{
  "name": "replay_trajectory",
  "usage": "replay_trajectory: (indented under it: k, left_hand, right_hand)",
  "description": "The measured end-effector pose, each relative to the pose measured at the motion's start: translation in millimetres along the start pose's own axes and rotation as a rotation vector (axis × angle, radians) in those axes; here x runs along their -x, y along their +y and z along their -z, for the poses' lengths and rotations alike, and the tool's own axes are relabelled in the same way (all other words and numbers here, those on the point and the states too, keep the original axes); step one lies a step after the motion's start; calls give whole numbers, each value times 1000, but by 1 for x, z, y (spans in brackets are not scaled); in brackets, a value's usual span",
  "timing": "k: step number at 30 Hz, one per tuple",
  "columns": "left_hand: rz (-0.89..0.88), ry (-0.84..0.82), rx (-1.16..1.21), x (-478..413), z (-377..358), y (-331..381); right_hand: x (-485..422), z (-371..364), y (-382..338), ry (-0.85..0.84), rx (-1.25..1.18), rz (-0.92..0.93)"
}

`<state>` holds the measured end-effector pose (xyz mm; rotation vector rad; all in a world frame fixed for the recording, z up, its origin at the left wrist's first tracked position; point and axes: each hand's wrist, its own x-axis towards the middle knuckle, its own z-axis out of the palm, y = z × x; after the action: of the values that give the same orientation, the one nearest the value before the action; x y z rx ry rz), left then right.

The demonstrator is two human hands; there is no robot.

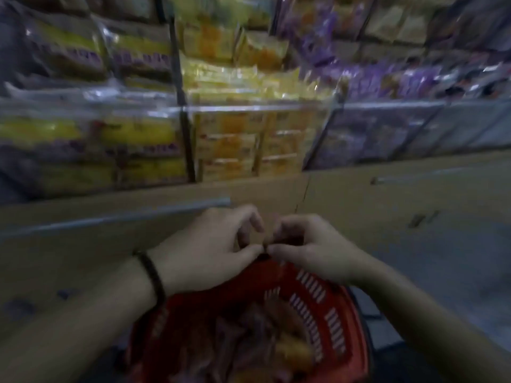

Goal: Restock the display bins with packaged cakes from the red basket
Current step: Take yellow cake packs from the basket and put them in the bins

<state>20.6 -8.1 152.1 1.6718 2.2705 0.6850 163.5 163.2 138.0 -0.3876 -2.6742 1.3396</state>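
Packaged cakes (pixel 290 352) heaped inside red basket (pixel 331 322), just below both hands; display bins (pixel 249 139) beyond basket's far rim. Left hand (pixel 210 252) and right hand (pixel 312 250) curled, thumbs meeting over that rim; cannot tell what, if anything, pinched. Best: dip in, grasp packets lightly, avoid crushing

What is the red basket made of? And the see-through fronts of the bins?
The red basket looks like hard moulded plastic: even colour, neat slots in its wall. The bin fronts look like clear plastic or glass: packets show through, top edge shines.
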Motion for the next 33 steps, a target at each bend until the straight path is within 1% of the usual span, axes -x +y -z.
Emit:
replay_trajectory:
  k: [2,3,5,7,9,12,16,18,20,22,25,26,31,33]
  left_hand:
    - [135,-256,-56,6,-39,-44]
    - [192,-339,-51,10,-57,-64]
    - [232,-404,-103,11,-86,-96]
    - [201,-458,-200,9,-104,-111]
    - [181,-493,-179,5,-112,-114]
    - [192,-584,-152,-3,-122,-117]
    - [195,-696,-182,-7,-134,-125]
    - [202,-724,-183,-9,-136,-128]
    - [221,-746,-181,-9,-138,-131]
    - [234,-747,-184,-11,-139,-134]
    - [243,-741,-179,-13,-142,-135]
    - [236,-733,-180,-13,-142,-136]
    - [231,-753,-205,-12,-142,-138]
    - [233,-757,-214,-12,-141,-138]
  right_hand:
    - [-7,-38,53,-170,111,-192]
    - [-9,-57,81,-224,180,-271]
    - [-12,-87,126,-286,307,-388]
    - [-11,-112,164,-406,445,-503]
    - [-9,-128,187,-497,563,-576]
    - [-6,-144,212,-486,581,-657]
    - [2,-170,245,-469,490,-762]
    - [9,-185,262,-453,466,-820]
    - [12,-197,282,-397,472,-795]
    - [11,-200,288,-348,528,-716]
    - [8,-199,285,-449,725,-707]
    - [6,-199,282,-472,750,-726]
    - [1,-189,287,-498,675,-697]
    - [2,-184,285,-482,587,-703]
